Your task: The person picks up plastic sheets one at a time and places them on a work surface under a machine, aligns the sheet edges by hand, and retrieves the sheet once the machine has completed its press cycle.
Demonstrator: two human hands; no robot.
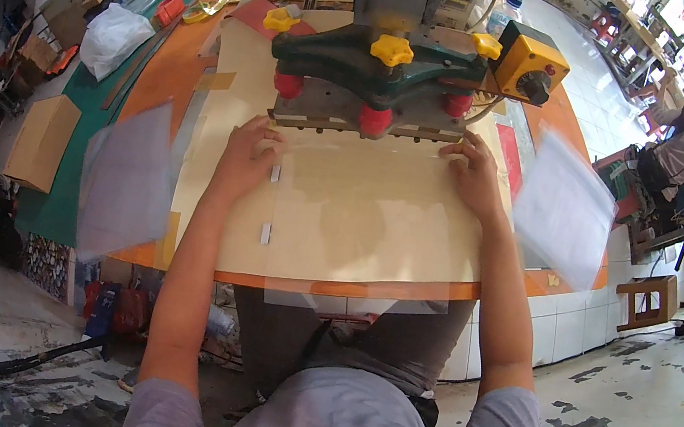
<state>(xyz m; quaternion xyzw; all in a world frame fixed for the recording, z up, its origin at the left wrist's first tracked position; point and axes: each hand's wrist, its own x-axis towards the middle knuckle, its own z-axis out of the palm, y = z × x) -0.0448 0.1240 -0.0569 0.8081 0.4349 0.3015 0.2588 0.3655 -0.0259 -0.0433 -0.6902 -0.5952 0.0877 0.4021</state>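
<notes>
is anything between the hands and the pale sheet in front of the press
Nothing visible. The left hand is at the far left of the pale sheet, the right hand at its far right; the press's lower plate lies between them, beyond the sheet.

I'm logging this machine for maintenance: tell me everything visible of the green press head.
The press head looks like dark green painted metal, its arms spreading sideways. Three yellow star-shaped knobs stand above, three red rounded knobs below, with a grey plate underneath. It sits under a grey column, over the pale sheet. The left hand and right hand are near the plate's ends; contact is unclear.
</notes>
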